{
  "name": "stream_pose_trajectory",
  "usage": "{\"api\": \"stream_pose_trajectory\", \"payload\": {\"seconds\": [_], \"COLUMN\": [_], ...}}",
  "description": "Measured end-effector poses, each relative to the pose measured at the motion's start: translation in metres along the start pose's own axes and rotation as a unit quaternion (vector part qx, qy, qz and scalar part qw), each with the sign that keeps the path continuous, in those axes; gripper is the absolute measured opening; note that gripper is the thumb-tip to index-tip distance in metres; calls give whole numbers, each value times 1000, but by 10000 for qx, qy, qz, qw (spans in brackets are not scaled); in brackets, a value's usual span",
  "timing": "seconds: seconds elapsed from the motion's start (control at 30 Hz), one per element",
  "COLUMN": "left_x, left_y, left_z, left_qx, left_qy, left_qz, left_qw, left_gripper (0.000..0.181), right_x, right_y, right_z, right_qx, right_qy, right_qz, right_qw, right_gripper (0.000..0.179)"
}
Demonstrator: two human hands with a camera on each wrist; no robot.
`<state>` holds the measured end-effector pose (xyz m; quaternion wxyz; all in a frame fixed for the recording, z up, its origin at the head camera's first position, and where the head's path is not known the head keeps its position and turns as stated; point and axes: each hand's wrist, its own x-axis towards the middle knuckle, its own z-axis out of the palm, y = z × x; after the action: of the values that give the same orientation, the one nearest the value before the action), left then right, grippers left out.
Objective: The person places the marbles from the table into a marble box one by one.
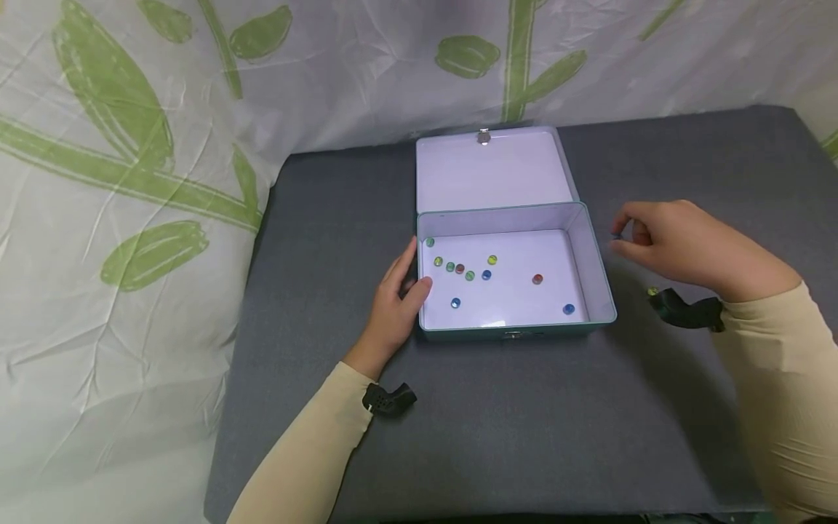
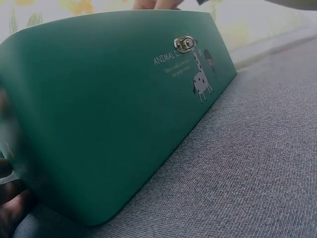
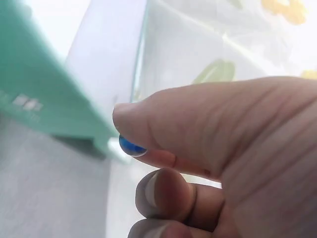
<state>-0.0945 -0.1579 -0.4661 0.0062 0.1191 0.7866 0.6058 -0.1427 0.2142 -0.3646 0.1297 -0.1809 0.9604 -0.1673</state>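
A green tin box with a white inside stands on the table, its lid laid back. Several glass marbles lie on its floor, among them a red marble, a blue marble and a yellow marble. My left hand holds the box's left wall, thumb at the rim and fingers along the outside. Just right of the box, my right hand pinches another blue marble between thumb and index finger, the marble partly covered by the thumb.
A yellow-green marble shows on the grey table beside the right wrist camera. Behind and left of the table hangs a white cloth with green leaf prints. A clasp juts from the box's front.
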Motion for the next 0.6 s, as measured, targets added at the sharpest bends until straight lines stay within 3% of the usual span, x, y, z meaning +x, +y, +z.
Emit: {"api": "stream_pose_trajectory", "payload": {"seconds": [0.1, 0.2, 0.37, 0.6], "left_x": [-2, -2, -2, -1], "left_y": [13, 16, 17, 15], "left_z": [-2, -2, -2, -1], "left_qx": [-25, -1, 30, -57], "left_qy": [-15, -1, 10, 33], "left_qz": [6, -44, -156, -49], "left_qw": [10000, 10000, 9999, 10000], "left_gripper": [62, 61, 61, 61], "right_x": [5, 12, 26, 41], "right_y": [-11, -22, -39, -57], "right_z": [-1, -2, -1, 9], "right_qx": [16, -11, -5, 118], "right_qy": [47, 72, 17, -60], "right_qz": [-130, -281, -434, -580], "right_qw": [9999, 9996, 9991, 9982], "right_gripper": [20, 18, 18, 17]}}
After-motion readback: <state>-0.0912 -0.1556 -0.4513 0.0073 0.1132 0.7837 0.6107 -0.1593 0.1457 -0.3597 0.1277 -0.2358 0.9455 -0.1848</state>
